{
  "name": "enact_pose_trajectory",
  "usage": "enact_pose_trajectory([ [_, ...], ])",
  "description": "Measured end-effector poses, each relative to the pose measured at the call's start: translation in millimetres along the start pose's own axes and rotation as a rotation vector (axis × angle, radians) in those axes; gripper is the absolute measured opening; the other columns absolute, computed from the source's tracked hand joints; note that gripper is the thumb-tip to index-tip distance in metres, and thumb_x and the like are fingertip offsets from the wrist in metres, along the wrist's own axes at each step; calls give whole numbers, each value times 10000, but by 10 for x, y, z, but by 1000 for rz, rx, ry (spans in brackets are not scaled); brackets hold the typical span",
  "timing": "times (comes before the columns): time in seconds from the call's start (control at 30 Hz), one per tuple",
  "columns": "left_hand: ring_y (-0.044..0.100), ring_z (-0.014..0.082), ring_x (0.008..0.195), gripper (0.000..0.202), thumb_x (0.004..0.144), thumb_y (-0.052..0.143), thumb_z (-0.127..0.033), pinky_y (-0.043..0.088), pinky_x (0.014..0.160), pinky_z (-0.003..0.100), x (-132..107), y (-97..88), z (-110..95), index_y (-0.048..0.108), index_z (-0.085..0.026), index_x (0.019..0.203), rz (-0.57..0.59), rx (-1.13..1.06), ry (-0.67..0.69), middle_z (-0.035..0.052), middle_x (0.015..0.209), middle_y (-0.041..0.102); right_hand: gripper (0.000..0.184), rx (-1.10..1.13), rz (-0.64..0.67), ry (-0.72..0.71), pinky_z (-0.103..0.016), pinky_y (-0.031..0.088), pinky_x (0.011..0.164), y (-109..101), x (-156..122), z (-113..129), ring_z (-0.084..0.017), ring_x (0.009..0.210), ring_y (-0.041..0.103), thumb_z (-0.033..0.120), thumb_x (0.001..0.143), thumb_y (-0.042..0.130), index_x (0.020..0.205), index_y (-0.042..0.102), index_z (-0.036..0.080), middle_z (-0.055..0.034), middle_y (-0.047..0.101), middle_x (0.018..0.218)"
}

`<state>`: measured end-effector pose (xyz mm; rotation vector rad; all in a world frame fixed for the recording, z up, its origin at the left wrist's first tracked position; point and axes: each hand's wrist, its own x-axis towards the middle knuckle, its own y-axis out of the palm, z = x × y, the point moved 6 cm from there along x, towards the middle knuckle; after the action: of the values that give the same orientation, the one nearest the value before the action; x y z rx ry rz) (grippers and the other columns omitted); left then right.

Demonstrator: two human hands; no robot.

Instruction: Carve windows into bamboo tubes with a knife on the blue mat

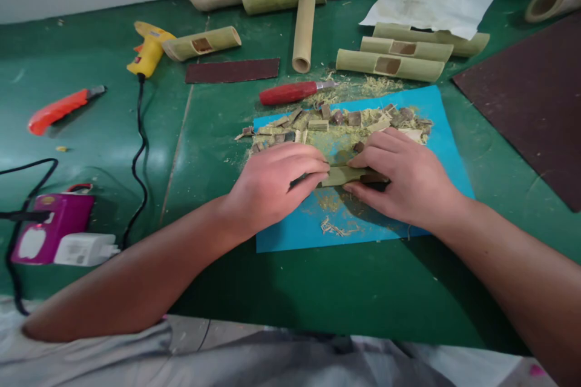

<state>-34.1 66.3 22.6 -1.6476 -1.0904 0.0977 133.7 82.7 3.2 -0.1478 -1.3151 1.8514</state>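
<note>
My left hand and right hand grip bamboo piece from either side, thumbs and fingers closed to its thickness, over blue sheet; red-handled tool beyond.

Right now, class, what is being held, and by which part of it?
A slim, pale-green bamboo piece: the left hand grips its left part, the right hand its right part.

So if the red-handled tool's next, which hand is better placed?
Likely the left hand: the red-handled tool lies nearer it than the right hand, though both hold the bamboo piece.
</note>
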Motion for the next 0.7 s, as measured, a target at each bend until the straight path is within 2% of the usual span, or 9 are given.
enact_pose_trajectory([
  [0.2, 753, 162, 932, 38, 959, 680, -166, 594, 877, 270, -18, -22, 6, 709, -185, 944, -52, 29, -4, 29, 973, 789, 143, 8, -6, 16, -368, 423, 713, -1, -2, -7, -241, 840, 539, 332, 905, 647, 868, 641, 194, -80, 627, 853],
  [0.53, 750, 165, 929, 70, 937, 726, -256, 602, 867, 279, -13, -6, 65, 717, -188, 947, 22, -39, 50, 43, 985, 784, 131, 4, -15, 9, -365, 413, 695, -2, -5, -4, -238, 823, 534, 317, 905, 649, 864, 644, 193, -78, 623, 839],
  [0.7, 743, 161, 929, 67, 982, 650, -222, 587, 850, 272, -8, -9, 68, 703, -188, 960, 94, -52, -5, 39, 987, 780, 152, -1, -17, -6, -355, 402, 683, -5, -6, 2, -232, 823, 532, 326, 907, 656, 857, 641, 183, -78, 619, 841],
])
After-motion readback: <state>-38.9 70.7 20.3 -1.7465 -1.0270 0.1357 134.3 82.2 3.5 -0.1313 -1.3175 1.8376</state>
